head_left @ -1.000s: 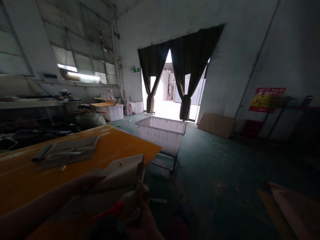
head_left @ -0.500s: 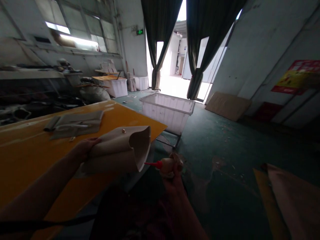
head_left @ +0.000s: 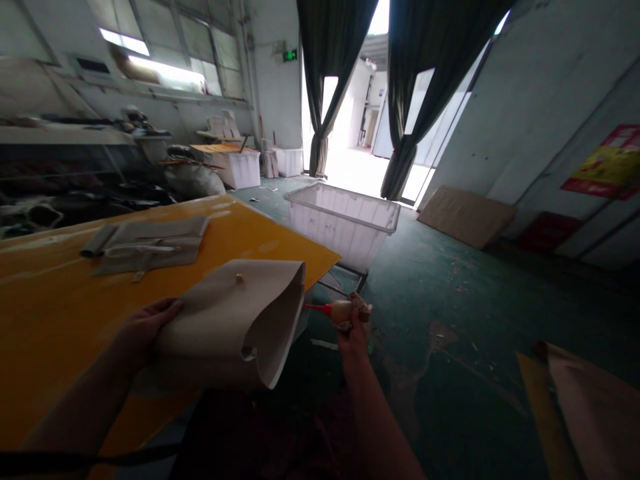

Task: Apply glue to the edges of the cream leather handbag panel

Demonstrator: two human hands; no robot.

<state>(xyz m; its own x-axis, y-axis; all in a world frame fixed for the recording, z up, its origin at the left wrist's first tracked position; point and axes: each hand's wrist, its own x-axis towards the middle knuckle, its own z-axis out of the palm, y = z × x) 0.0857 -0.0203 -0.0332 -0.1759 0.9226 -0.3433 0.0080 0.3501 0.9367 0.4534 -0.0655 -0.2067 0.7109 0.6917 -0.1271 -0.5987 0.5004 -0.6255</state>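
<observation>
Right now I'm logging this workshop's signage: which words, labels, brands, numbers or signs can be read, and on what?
No words, brands or numbers are legible.
Green lit sign: too small to read.
Red-and-yellow poster at right: too blurred.
Nearest white bin: faint marks, unreadable.
Bottle in the right hand: no readable label.

The pouch looks matt, the bottle plastic.
</observation>
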